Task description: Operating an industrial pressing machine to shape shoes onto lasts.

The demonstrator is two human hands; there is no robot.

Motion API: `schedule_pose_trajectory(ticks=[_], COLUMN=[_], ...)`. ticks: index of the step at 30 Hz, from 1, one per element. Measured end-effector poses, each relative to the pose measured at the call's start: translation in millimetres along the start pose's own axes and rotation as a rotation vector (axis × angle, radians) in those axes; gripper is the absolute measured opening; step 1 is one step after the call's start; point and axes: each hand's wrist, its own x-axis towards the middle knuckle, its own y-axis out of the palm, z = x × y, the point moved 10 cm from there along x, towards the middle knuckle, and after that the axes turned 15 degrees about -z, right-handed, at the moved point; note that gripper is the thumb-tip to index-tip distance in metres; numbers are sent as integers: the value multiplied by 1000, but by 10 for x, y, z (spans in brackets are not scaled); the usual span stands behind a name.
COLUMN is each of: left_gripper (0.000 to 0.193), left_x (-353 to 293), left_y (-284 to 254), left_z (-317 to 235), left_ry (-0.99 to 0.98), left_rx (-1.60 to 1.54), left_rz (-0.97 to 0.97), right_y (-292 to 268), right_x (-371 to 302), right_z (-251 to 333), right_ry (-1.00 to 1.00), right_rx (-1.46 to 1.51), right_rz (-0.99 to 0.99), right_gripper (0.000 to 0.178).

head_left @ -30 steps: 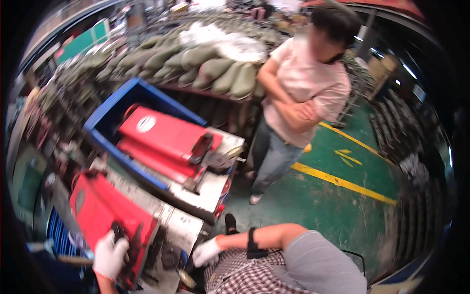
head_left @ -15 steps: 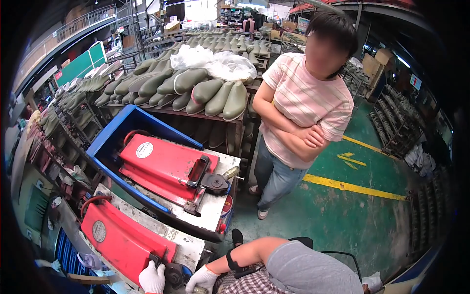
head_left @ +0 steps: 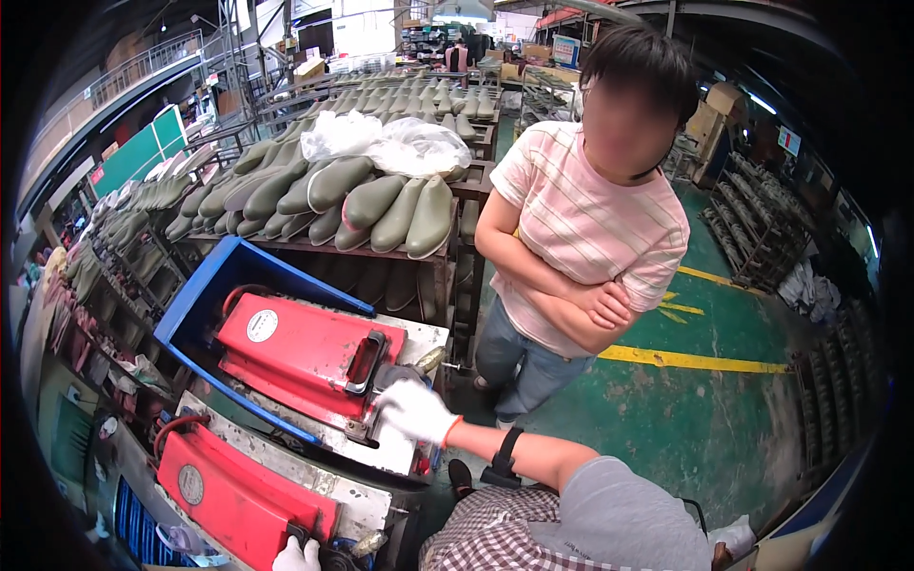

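My left hand, in a white glove, is at the bottom edge of the picture. Its fingers are closed on the black handle of the nearer red machine; the rest of the hand is cut off. My right hand, gloved in white with an orange cuff, reaches over to the farther red machine. It covers most of a round black knob at the end of that machine, next to the black-framed opening. Motion smears its fingers, so their grip does not show.
A blue open-sided housing surrounds the farther machine. Behind it, a rack bears olive-green shoe-shaped forms under clear plastic sheeting. To the right, a person in a pink striped shirt stands with folded arms on the green floor.
My right hand has moved up and away, from beside the nearer machine's end to the farther machine's knob. The left hand stays at the black handle. The whole view has shifted slightly.
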Motion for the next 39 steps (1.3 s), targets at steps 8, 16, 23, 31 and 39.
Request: schedule_pose_trajectory(ticks=[8, 16, 23, 31, 39], left_gripper=[65, 71, 72, 70, 73], left_x=[86, 93, 145, 162, 117], left_y=[33, 120, 190, 116, 82], left_z=[-53, 10, 35, -33, -42], left_ry=[-106, -131, -155, -144, -156], left_rx=[-103, -165, -213, -141, -119], left_rz=[82, 141, 111, 68, 76], right_y=[-258, -101, 24, -69, -81], right_x=[523, 735, 755, 758, 731], right_z=[-1308, -1418, -1536, -1511, -1455], right_ry=[46, 114, 167, 184, 195], right_rx=[-502, -488, -522, -540, -544], right_rz=[-184, 56, 167, 126, 133], right_gripper=[37, 42, 46, 45, 45])
